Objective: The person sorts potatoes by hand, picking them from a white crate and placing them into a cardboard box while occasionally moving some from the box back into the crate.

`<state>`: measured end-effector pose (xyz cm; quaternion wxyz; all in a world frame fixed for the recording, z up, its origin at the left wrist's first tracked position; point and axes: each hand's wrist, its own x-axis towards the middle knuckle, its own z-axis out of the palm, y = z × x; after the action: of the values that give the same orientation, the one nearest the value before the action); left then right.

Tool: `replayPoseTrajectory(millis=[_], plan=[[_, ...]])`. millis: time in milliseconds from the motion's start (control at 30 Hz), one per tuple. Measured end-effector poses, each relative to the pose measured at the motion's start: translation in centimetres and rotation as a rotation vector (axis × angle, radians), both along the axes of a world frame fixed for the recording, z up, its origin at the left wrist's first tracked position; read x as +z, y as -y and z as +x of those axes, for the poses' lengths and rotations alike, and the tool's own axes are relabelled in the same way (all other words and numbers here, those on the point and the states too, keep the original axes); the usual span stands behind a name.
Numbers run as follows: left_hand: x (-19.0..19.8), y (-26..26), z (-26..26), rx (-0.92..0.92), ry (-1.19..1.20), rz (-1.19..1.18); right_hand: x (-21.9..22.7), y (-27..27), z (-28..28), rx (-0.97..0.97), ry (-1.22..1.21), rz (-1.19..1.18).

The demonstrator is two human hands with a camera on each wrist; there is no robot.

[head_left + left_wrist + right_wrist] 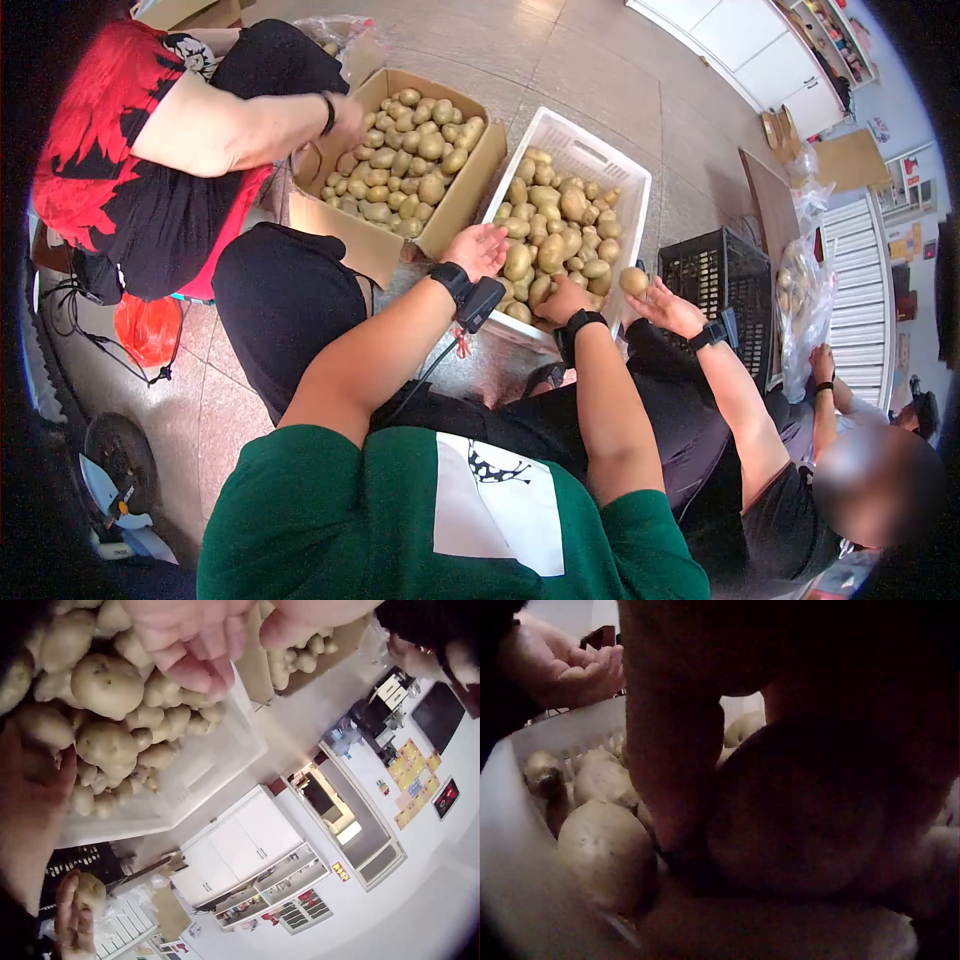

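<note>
A white plastic crate [628,195] full of potatoes [548,212] stands in front of me. Over its left edge my left hand [475,252] is held palm up, fingers loosely bent, with nothing in it; the left wrist view shows the same hand [199,641] above the potatoes. My right hand [568,300] reaches down into the near end of the crate. In the dark right wrist view its fingers [671,772] curl about a round potato [795,817], with more potatoes lying around it.
To the left, a cardboard box [468,215] of potatoes stands by a person in red and black, whose hand reaches over it. On the right, another person's hand [675,308] holds a potato [634,281] beside the crate. A black crate [715,285] stands beyond that hand.
</note>
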<state>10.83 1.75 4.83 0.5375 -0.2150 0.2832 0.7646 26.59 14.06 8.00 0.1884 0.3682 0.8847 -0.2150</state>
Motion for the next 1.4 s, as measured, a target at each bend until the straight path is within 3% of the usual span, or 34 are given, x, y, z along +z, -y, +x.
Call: replayPoseTrajectory(millis=[400,467,600,667,800,867,933,1133,1333,1400], plan=[[-0.2,-0.1,1.1,-0.205,-0.122,-0.114,1.7,1.4,-0.8,-0.005,-0.151,-0.096],[-0.2,-0.1,1.3,-0.213,-0.117,-0.105,0.7,1.2,-0.9,0.052,-0.335,-0.082],[-0.5,-0.2,1.7,-0.281,-0.119,-0.122,1.6,2.0,-1.6,0.042,-0.368,-0.057],[-0.6,-0.1,2.1,-0.327,-0.127,-0.141,2.4,2.6,-2.0,0.011,-0.431,-0.171],[-1.9,-0.6,2.9,-0.362,-0.176,-0.075,3.6,3.5,-2.7,0.085,-0.486,-0.138],[-2.1,-0.8,3.1,-0.343,-0.092,0.037,3.4,3.6,-3.0,0.117,-0.529,-0.119],[-2.8,-1.0,3.1,-0.489,0.025,0.091,3.7,3.9,-3.1,0.090,-0.573,-0.138],[1.3,0.1,3.5,-0.339,-0.053,0.057,4.4,3.5,-3.1,-0.057,-0.645,-0.226],[1.2,-0.1,2.0,-0.304,0.022,0.107,4.1,2.2,-2.7,-0.242,-0.783,-0.337],[0.9,0.0,1.2,-0.276,0.061,0.222,2.7,0.7,-2.4,-0.208,-0.777,-0.097]])
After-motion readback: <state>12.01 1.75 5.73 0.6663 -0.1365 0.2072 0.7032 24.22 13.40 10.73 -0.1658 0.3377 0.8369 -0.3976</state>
